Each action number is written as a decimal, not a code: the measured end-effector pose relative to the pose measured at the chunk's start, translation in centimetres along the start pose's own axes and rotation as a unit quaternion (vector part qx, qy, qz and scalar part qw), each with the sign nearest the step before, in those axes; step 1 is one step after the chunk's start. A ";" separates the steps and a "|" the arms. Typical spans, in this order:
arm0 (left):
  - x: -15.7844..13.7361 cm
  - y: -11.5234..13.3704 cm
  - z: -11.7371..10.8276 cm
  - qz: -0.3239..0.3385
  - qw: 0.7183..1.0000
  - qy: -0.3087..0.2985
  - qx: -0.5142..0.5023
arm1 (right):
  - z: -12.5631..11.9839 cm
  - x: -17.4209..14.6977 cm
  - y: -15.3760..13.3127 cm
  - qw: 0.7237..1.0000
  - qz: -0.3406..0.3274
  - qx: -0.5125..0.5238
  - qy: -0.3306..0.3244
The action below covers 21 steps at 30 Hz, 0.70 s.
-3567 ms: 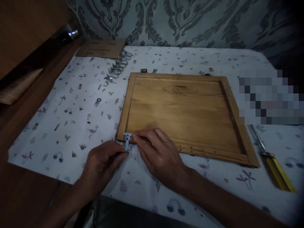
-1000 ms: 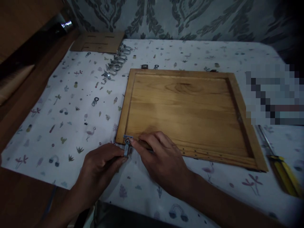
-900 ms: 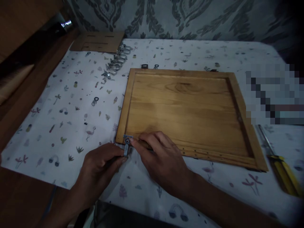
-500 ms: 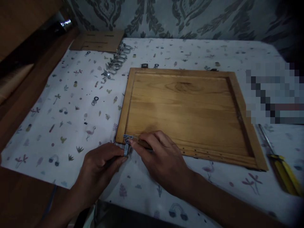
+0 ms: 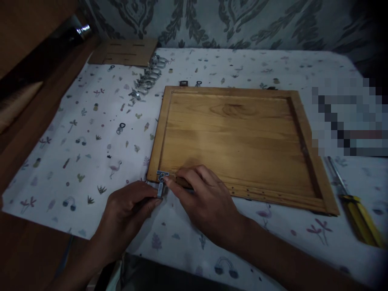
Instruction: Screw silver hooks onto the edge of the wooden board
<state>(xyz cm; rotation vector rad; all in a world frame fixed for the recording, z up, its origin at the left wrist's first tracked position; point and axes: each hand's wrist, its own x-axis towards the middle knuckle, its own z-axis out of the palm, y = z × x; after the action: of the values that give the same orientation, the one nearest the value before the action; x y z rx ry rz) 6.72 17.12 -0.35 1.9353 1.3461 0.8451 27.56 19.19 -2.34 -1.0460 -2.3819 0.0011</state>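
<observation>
A small silver metal fitting [image 5: 162, 177] with a T-shaped end and a narrow arm lies over the near left corner of a framed wooden panel [image 5: 155, 151]. My left hand [image 5: 130, 218] pinches the fitting's arm between thumb and fingers, just off the panel's front edge. From the right, my right hand [image 5: 209, 202] presses a fingertip against the side of the fitting. Its other fingers are bent together over the panel's front rail, closed; what lies under them is hidden. Small dark holes run along that rail to the right of the hand.
Several metal fittings [image 5: 148, 79] form a row at the back left, beside a slotted brown board [image 5: 121, 52]. One small metal piece [image 5: 121, 128] lies left of the panel. A screwdriver [image 5: 356, 216] with a yellow handle rests at the right. A blurred-out patch covers the far right.
The view has shifted very slightly. Both hands keep the same hold on the metal fitting, and the panel stays in place.
</observation>
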 end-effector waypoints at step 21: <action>0.0 -0.2 0.1 -0.020 0.999 0.005 -0.039 | -0.1 0.0 -0.1 1.000 -0.005 -0.007 0.000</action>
<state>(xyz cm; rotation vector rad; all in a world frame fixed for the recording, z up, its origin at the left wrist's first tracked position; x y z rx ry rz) 6.69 17.17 -0.53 1.8412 1.3332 0.8764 27.52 19.07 -2.21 -1.0411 -2.3906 -0.0182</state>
